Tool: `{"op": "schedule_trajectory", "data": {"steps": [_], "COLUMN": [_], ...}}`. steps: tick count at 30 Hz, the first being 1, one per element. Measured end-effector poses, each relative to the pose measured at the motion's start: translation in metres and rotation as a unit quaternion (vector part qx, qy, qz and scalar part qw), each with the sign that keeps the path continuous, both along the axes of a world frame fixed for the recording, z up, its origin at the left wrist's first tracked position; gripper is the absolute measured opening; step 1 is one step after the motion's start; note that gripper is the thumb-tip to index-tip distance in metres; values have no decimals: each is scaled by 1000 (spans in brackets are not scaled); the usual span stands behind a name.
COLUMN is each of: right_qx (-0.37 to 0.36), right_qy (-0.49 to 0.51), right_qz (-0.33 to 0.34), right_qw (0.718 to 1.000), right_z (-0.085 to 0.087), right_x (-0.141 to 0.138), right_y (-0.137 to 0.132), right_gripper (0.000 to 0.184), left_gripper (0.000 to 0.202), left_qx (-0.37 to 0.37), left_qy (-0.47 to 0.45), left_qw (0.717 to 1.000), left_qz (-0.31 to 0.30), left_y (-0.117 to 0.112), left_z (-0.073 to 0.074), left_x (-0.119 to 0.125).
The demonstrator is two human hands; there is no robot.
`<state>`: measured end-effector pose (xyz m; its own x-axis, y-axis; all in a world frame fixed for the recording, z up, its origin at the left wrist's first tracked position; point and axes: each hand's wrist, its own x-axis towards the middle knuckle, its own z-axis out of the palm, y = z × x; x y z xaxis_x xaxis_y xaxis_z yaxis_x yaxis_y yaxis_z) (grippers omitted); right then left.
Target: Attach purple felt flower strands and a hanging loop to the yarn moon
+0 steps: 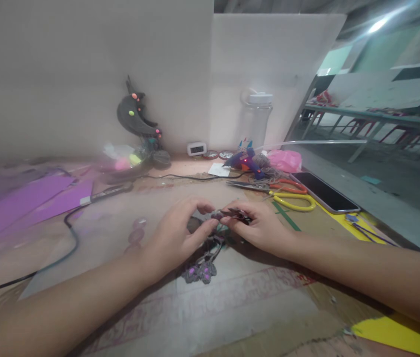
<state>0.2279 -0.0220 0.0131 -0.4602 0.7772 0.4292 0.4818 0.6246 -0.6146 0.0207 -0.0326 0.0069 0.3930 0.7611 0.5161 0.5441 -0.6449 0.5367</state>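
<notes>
Nearest you, the grey paw shapes (pixel 200 272) hang by your left hand (pixel 195 228); their cords (pixel 214 252) run away from you, to the dark piece (pixel 217 216) between your 2 hands. Your right hand (pixel 247 222) pinches it closely; your left curls half open, its hold I cannot tell.

The left hand (pixel 182 232) and right hand (pixel 261 225) partly hide the dark piece (pixel 236 213) at their fingertips — its form too blurred to make out — while the purple sheet (pixel 27 203) runs off the left edge and the white clock (pixel 197 148) shows digits too small to read.
</notes>
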Motion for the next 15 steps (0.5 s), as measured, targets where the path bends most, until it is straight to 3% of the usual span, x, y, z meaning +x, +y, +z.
{"op": "schedule_trajectory", "data": {"steps": [15], "right_qx": [16], "right_qy": [-10], "right_qz": [-5], "right_qw": [1000], "right_z": [2], "right_x": [1], "right_y": [-1], "right_gripper": [15], "left_gripper": [15], "left_qx": [-32], "left_qy": [-5], "left_qw": [999], "left_qz": [-28], "left_y": [4], "left_z": [0], "left_x": [0]}}
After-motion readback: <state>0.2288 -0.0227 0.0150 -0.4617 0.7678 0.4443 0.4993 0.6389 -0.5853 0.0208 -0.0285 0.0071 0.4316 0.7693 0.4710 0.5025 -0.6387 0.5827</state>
